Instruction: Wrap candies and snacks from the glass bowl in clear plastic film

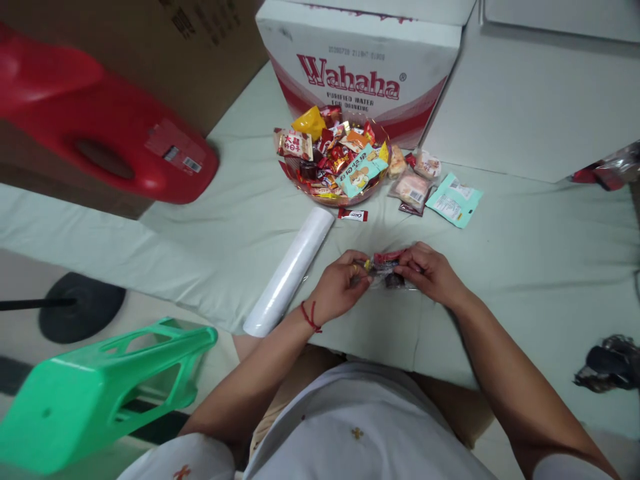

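Both hands pinch a small clear plastic bag [384, 272] low over the table's front part. My left hand [341, 283], with a red cord at its wrist, closes on the bag's left side. On the right side my right hand [431, 272] grips it with thumb and fingers. Inside or against the bag show a red-wrapped piece and a dark piece; their exact kind I cannot make out. Ahead stands a clear bowl [334, 198] heaped with wrapped sweets and snacks. A small red-and-white candy [353, 215] lies between bowl and hands.
A white plastic roll [290, 273] lies left of my hands. Wrapped snacks [411, 189] and a mint-green packet [455, 201] lie right of the bowl. A Wahaha carton [360, 67] stands behind. At left are a red jug [100, 127] and a green stool [100, 393].
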`<state>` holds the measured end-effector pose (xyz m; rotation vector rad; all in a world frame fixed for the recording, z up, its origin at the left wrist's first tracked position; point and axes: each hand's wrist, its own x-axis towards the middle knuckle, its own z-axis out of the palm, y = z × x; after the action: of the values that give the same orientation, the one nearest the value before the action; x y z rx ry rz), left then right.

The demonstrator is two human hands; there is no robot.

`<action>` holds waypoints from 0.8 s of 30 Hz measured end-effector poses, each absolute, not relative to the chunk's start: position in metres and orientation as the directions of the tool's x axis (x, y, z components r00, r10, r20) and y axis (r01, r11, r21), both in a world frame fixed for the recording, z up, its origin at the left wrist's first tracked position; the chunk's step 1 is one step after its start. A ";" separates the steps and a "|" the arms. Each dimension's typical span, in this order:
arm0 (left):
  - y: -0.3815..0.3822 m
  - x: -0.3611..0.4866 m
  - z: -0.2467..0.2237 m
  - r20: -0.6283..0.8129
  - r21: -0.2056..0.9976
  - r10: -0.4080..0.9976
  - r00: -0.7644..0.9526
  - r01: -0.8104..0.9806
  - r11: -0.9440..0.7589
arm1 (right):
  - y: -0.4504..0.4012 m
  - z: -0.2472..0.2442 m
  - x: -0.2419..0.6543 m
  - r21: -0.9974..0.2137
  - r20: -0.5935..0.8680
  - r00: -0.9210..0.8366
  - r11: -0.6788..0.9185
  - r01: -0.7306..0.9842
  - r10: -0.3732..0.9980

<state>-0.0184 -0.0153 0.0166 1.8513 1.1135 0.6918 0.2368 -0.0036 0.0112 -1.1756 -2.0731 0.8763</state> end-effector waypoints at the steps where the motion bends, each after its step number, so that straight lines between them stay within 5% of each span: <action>1: -0.016 -0.019 0.016 0.034 0.887 0.896 0.442 0.401 -0.231 | -0.004 0.011 0.237 -0.777 0.175 -0.432 0.394 0.492 0.885; 10: -0.021 -0.022 0.012 0.168 0.927 0.945 0.282 0.280 -0.248 | -0.002 0.013 0.236 -0.799 0.155 -0.430 0.369 0.476 0.890; 19: -0.021 -0.010 0.020 0.026 0.859 0.952 0.305 0.480 -0.178 | -0.002 0.010 0.237 -0.787 0.172 -0.432 0.387 0.480 0.885; 24: -0.017 -0.013 0.022 0.015 0.919 0.945 0.328 0.368 -0.142 | -0.002 0.010 0.237 -0.789 0.160 -0.431 0.377 0.485 0.888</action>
<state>-0.0127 -0.0171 0.0219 1.6916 1.1912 0.8037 0.2372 -0.0019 0.0099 -1.1779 -2.0600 0.9017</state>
